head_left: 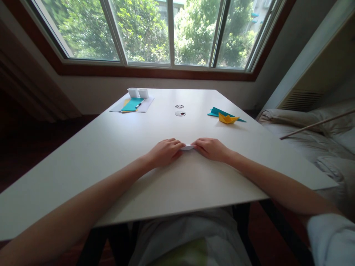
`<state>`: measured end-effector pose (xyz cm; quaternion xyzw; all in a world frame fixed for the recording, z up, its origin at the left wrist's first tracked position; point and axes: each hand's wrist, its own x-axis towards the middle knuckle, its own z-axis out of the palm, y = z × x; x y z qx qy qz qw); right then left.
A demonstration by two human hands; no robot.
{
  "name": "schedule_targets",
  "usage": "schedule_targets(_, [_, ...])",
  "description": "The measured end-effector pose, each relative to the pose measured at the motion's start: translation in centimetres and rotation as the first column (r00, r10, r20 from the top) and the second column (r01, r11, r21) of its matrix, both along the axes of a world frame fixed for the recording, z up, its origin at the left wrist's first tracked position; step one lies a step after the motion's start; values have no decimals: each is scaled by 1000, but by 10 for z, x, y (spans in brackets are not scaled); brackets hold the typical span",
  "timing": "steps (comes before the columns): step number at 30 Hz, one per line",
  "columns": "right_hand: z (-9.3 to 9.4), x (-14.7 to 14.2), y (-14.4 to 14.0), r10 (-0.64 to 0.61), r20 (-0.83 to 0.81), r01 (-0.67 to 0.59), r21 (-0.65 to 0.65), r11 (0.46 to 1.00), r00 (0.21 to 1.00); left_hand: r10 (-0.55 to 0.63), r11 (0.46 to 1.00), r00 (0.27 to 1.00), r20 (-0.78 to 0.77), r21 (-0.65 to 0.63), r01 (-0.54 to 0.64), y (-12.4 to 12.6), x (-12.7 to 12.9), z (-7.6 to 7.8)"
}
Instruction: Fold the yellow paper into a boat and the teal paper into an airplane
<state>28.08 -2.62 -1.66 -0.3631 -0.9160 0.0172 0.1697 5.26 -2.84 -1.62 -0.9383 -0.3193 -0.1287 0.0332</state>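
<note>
The white table [116, 147] spreads wide beneath a window [169, 33], with bare surface all around the hands and its near edge close to the person's lap. Far left lie teal sheets [132, 104] with a pen [138, 105] and two white cups [138, 92]; far right sits a yellow paper boat [227, 118]. At centre, the left hand [163, 152] and right hand [212, 149] pinch opposite ends of a small folded white paper [188, 147] lying on the tabletop. Creasing it cleanly likely wants even, flat fingertip pressure.
</note>
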Motion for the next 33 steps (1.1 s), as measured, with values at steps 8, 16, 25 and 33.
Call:
schedule_targets(8, [9, -4, -3, -147, -120, 142, -50, 989, 982, 158, 974, 968, 193, -192, -121, -2, 5, 6])
schedule_targets(16, [5, 1, 3, -83, -278, 12, -251, 968, 957, 46, 921, 951, 307, -382, 79, -2, 2, 9])
schedule_targets(25, [-4, 1, 7, 4, -200, -29, -125, 992, 980, -70, 966, 984, 167, -234, 109, -4, 3, 3])
schedule_targets(33, [12, 8, 1, 236, -207, -238, 20, 971, 949, -50, 977, 981, 188, -196, 88, 0, 1, -1])
